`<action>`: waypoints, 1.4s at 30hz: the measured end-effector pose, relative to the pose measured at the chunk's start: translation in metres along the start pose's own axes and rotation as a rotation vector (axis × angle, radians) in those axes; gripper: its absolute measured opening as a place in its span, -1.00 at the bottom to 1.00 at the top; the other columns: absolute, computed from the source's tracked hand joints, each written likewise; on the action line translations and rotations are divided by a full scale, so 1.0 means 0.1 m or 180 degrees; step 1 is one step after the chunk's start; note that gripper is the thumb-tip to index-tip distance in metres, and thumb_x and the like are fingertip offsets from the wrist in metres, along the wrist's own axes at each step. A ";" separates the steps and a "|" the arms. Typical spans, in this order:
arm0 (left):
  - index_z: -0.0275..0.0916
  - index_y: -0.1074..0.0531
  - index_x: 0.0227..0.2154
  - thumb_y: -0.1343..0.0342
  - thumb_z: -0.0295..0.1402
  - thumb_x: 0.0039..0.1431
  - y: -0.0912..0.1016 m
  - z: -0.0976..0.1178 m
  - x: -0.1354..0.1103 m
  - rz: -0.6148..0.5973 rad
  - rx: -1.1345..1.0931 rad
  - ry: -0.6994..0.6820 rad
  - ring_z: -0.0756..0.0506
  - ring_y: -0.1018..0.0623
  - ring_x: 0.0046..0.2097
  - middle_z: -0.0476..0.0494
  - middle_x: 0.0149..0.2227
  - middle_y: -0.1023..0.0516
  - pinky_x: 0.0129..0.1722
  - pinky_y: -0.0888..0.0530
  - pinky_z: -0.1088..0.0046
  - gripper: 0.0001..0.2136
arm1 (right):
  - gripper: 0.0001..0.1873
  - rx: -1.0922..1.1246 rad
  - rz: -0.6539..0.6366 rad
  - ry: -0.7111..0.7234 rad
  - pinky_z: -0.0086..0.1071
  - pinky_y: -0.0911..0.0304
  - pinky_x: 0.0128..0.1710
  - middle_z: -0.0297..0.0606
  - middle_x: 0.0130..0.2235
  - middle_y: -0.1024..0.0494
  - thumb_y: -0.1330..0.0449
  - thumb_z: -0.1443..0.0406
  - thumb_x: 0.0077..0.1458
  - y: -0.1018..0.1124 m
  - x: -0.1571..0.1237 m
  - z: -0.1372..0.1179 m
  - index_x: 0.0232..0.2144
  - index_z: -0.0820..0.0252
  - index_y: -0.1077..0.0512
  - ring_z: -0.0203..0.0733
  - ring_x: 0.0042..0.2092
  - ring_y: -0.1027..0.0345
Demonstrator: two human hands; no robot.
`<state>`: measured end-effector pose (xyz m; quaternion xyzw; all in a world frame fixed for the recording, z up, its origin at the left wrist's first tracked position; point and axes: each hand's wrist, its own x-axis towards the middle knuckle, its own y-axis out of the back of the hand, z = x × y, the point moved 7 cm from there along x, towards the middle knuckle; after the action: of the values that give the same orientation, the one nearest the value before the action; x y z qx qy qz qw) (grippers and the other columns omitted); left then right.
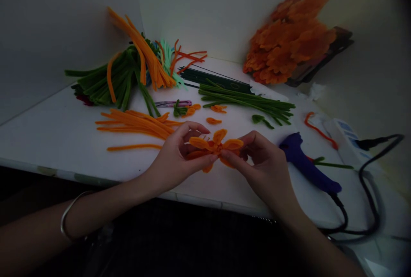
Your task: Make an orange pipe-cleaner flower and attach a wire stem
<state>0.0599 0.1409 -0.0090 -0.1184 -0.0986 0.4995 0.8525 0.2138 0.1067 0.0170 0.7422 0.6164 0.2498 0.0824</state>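
Between my two hands, above the front of the white table, is an orange pipe-cleaner flower point(218, 138) with several looped petals and a redder centre. My left hand point(180, 157) pinches its left side, the thumb lying across the lower petals. From the other side my right hand point(265, 161) grips it with the thumb near the centre. The fingertips behind the petals are partly hidden. Just beyond the hands lie a loose orange petal point(213, 120) and a small orange petal cluster point(218, 108). Orange pipe cleaners point(138, 123) spread beside my left hand.
A blue glue gun point(310, 163) with a black cord point(362, 183) lies at right, near a white power strip point(349, 138). Green pipe cleaners point(247, 101), pink-handled scissors or clippers point(173, 103) and dark stems point(212, 78) lie behind. Orange flowers point(292, 41) are bunched at back right.
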 end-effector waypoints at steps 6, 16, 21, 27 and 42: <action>-0.21 -0.25 -0.23 -0.30 -0.49 -0.04 0.03 0.02 0.02 0.0098 -0.0042 -0.0031 0.03 -0.60 -0.33 0.04 -0.28 -0.45 -0.36 -0.56 0.58 -0.64 | -0.80 0.0304 -0.0474 -0.0113 -0.39 -0.24 -0.43 -0.35 -0.40 -0.44 -0.30 0.20 0.05 0.01 0.00 -0.03 -0.39 0.13 -0.36 -0.29 -0.40 -0.31; -0.18 -0.23 -0.19 -0.30 -0.41 0.00 0.04 -0.01 -0.02 0.0148 0.0262 -0.0046 0.00 -0.61 -0.36 0.01 -0.18 -0.35 -0.41 -0.59 0.53 -0.62 | -0.83 0.0068 -0.0035 0.0218 -0.38 -0.27 -0.42 -0.38 -0.40 -0.42 -0.31 0.34 0.00 0.11 -0.01 -0.13 -0.38 0.09 -0.36 -0.30 -0.42 -0.29; -0.18 -0.23 -0.20 -0.27 -0.40 0.01 0.05 0.00 -0.01 0.0178 0.0427 -0.0069 0.04 -0.60 -0.37 0.01 -0.16 -0.29 -0.41 -0.57 0.56 -0.65 | -0.80 0.0160 0.0120 0.0176 -0.38 -0.26 -0.44 -0.38 -0.41 -0.42 -0.31 0.36 -0.02 0.07 -0.02 -0.13 -0.42 0.10 -0.32 -0.32 -0.45 -0.27; -0.17 -0.23 -0.20 -0.26 -0.37 0.00 0.05 -0.03 -0.02 0.0207 0.0540 -0.0054 0.08 -0.57 -0.40 -0.01 -0.14 -0.28 -0.40 -0.56 0.55 -0.65 | -0.76 0.0169 0.0258 0.0204 -0.41 -0.29 -0.41 -0.39 -0.42 -0.43 -0.31 0.40 -0.03 0.07 -0.04 -0.16 -0.45 0.11 -0.28 -0.34 -0.45 -0.27; -0.17 -0.23 -0.20 -0.24 -0.43 0.05 0.03 -0.02 -0.05 0.0172 0.0550 -0.0253 0.06 -0.59 -0.37 0.01 -0.14 -0.30 -0.39 -0.56 0.56 -0.68 | -0.75 0.0757 -0.0279 -0.0334 -0.45 -0.33 -0.37 -0.38 -0.39 -0.47 -0.36 0.31 -0.03 0.00 -0.04 -0.05 -0.37 0.13 -0.33 -0.33 -0.37 -0.37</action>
<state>0.0553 0.1381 -0.0122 -0.0270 -0.0856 0.5333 0.8411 0.2113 0.1016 0.0205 0.7312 0.6682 0.1319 0.0369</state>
